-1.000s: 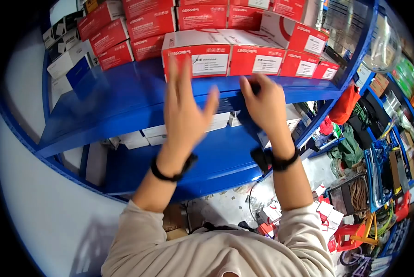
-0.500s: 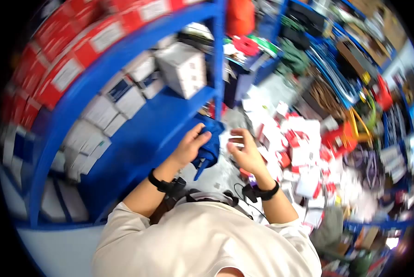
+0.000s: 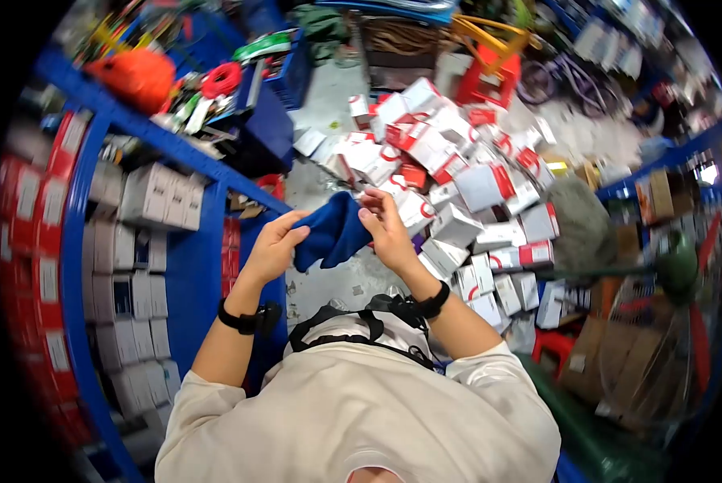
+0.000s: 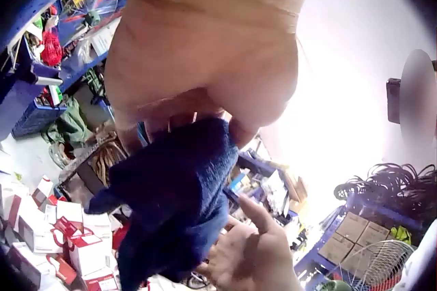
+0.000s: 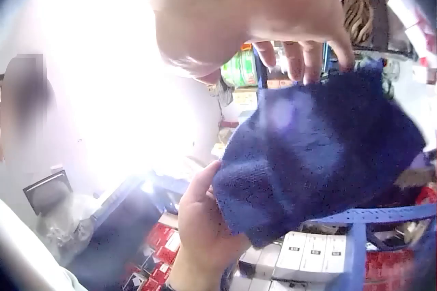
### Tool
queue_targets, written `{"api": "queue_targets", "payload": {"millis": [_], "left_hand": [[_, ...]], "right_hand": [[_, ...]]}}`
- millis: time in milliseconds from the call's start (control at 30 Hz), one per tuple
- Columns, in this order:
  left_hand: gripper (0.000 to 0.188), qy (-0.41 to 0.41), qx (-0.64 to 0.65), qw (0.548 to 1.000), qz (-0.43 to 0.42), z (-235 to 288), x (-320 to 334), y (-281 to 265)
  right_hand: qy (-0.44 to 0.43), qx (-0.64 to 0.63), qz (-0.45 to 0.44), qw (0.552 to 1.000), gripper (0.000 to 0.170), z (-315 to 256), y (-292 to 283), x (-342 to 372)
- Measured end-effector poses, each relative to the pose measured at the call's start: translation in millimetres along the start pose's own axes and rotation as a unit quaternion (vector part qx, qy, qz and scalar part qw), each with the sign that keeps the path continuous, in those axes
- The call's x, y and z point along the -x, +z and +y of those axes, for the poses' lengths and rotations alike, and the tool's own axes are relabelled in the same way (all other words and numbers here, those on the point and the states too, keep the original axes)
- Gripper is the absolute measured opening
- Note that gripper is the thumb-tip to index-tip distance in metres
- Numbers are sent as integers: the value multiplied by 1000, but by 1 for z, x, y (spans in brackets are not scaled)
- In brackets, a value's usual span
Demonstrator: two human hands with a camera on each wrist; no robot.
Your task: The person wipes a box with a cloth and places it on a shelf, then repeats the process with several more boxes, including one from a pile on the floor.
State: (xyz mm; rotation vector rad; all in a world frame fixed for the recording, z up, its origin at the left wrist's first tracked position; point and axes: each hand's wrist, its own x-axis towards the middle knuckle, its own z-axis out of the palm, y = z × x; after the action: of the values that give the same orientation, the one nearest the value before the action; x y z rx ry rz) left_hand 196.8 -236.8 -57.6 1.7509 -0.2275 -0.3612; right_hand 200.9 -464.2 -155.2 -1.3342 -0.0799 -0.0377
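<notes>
A dark blue cloth (image 3: pixel 329 231) hangs in loose folds between the two hands, in front of the body. My left hand (image 3: pixel 274 245) grips its left edge between thumb and fingers. In the right wrist view the cloth (image 5: pixel 321 148) spreads out broadly, with the left hand (image 5: pixel 205 233) at its lower corner. My right hand (image 3: pixel 391 233) is at the cloth's other side, fingers loosely bent and fingertips right at its edge. Its thumb stands apart from the fingers in the right wrist view. In the left wrist view the right hand (image 4: pixel 252 253) shows its palm beside the cloth.
A heap of white and red boxes (image 3: pixel 457 181) covers the floor ahead. On the left stands a blue shelf (image 3: pixel 192 278) with white boxes (image 3: pixel 164 197) and red boxes (image 3: pixel 51 201). A stand fan (image 3: pixel 674 274) and cardboard boxes (image 3: pixel 598 362) are on the right. A blue bin (image 3: pixel 264 133) stands ahead left.
The body has turned right from the shelf toward the floor heap. Both hands were bare over the red boxes; then the blue cloth appeared in the left hand, and the right hand came up to it.
</notes>
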Motion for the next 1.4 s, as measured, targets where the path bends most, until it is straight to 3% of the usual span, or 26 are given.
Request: {"api": "queue_targets", "payload": {"millis": [100,167,200,267,300,400,467,533,600,667,700,800,867,900,933,1000,1033,1067,1133,1167,1200,1267,1300,1333,1400], "left_hand": [[23,-42,33,998,-42,-3,-12,13],[15,22,-55,997,-51,-15,-22,11],[15,26,-57,995,-73,-16,-26,8],[18,-8,-76,994,-83,-18,-34,1],[19,8,-89,992,-90,-26,-38,-5],[20,70,-133,983,-103,-33,-43,-21],[23,64,-92,986,-127,-53,-52,-44],[34,69,-137,972,-177,-59,-54,-64],[48,123,-239,937,-225,-63,-56,-78],[45,93,-257,927,-258,-69,-53,-81],[45,91,-254,924,-271,-74,-55,-85],[43,57,-285,905,-310,-87,-60,-96],[56,90,-227,893,-378,-89,-64,-98],[72,101,-253,863,-425,-96,-70,-99],[72,104,-254,857,-435,-98,-71,-94],[75,120,-339,793,-493,-98,-71,-79],[76,139,-377,765,-503,-98,-69,-67],[76,143,-378,757,-513,-91,-64,-51],[74,128,-289,778,-543,-76,-53,-20],[56,183,-252,788,-532,-94,-57,-6],[56,185,-253,782,-538,-96,-59,6],[33,59,-318,780,-535,-86,-59,38],[22,92,-236,817,-518,-107,-61,46],[22,92,-239,812,-524,-114,-64,54],[20,38,-163,847,-505,-120,-69,75]], "right_hand": [[-30,106,-59,992,50,-17,-6,12],[-57,226,-127,964,49,-14,-7,16],[-21,228,-131,965,53,-4,-8,16],[81,199,-102,971,46,-16,-8,20],[82,203,-85,972,46,-13,-8,22],[-31,314,-75,946,50,-2,-8,35],[10,389,-96,916,53,3,-9,41],[42,382,-95,918,50,-2,-3,51],[76,368,-99,921,47,3,13,58],[-50,363,-36,930,43,20,31,70],[-65,332,-22,941,42,30,40,69],[131,367,-72,918,36,-7,60,78],[129,374,-44,917,32,-8,65,89],[124,383,-25,915,27,-8,67,94],[126,381,-12,916,27,-4,65,99],[92,430,-33,897,22,7,59,107],[60,440,-4,896,22,3,61,111],[64,438,9,896,22,1,63,113],[37,481,32,875,25,-2,63,117],[7,481,60,875,31,4,60,119],[8,480,69,874,31,4,53,125],[42,464,131,875,36,-4,35,134],[65,438,159,883,37,-7,20,141],[79,437,198,874,36,0,2,151],[93,422,271,860,36,18,-44,180]]}}
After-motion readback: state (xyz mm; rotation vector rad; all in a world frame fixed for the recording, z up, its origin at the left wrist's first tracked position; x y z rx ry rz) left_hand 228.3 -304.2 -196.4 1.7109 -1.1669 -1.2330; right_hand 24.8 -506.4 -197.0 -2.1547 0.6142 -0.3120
